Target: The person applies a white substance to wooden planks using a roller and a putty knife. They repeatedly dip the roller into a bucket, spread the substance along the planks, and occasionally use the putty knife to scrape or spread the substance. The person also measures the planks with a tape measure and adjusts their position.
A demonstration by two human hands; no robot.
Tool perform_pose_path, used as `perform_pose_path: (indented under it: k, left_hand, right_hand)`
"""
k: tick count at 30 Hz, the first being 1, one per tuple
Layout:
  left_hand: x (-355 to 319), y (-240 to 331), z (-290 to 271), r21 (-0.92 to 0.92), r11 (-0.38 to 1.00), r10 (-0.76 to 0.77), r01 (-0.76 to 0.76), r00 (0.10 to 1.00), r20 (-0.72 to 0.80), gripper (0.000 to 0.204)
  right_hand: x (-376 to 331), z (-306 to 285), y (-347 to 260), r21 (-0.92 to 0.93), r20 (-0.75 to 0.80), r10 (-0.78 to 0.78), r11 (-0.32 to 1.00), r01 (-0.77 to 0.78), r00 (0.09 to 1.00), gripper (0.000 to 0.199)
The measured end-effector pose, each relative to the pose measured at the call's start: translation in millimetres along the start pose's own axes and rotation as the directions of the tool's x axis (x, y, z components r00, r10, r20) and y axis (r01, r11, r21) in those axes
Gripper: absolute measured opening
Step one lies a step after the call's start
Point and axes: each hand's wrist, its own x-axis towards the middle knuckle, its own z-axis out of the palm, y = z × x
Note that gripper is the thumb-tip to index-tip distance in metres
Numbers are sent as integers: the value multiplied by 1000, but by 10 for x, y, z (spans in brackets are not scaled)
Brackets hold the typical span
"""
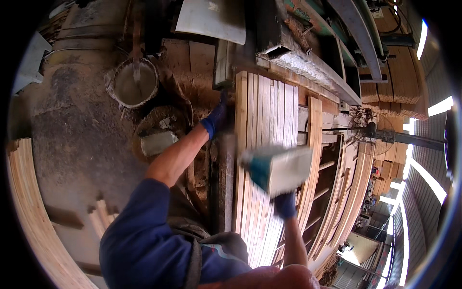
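Observation:
A row of long, narrow wooden boards [267,115] stands packed side by side in front of me, several with a wet whitish sheen on top. Over them is a boxy teal and off-white tool [288,171], smeared by motion, its exact kind unclear. My right hand [285,204], in a blue glove, is closed on its near end. My left hand [218,118], also in a blue glove, reaches to the left side of the boards near their far end. Its fingers are dark and blurred, so their grip is hidden.
Left of the boards stands a crusted bucket [134,86] of pale liquid with a stick in it. Closer is a dark round container with a pale block [159,143]. A metal machine frame [313,62] borders the far end. More timber [33,207] lies left; a fan [382,135] stands right.

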Motion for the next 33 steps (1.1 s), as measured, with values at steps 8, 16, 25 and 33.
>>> perform_pose_path:
  k: [8, 16, 25, 33]
  left_hand:
    - [-98, -104, 92, 196, 980, -34, 31, 999, 11, 103]
    - [418, -168, -735, 116, 976, 188, -182, 981, -44, 87]
    - [87, 16, -368, -25, 999, 42, -35, 930, 366, 82]
    - [279, -94, -359, 118, 993, 4, -14, 996, 84, 87]
  right_hand:
    - [-454, -61, -62, -187, 95, 62, 981, -43, 994, 21]
    - [2257, 718, -820, 317, -215, -39, 942, 107, 976, 18]
    - [1499, 474, -761, -245, -37, -213, 949, 198, 976, 16]
    - [1340, 446, -390, -262, -152, -413, 893, 366, 898, 20]
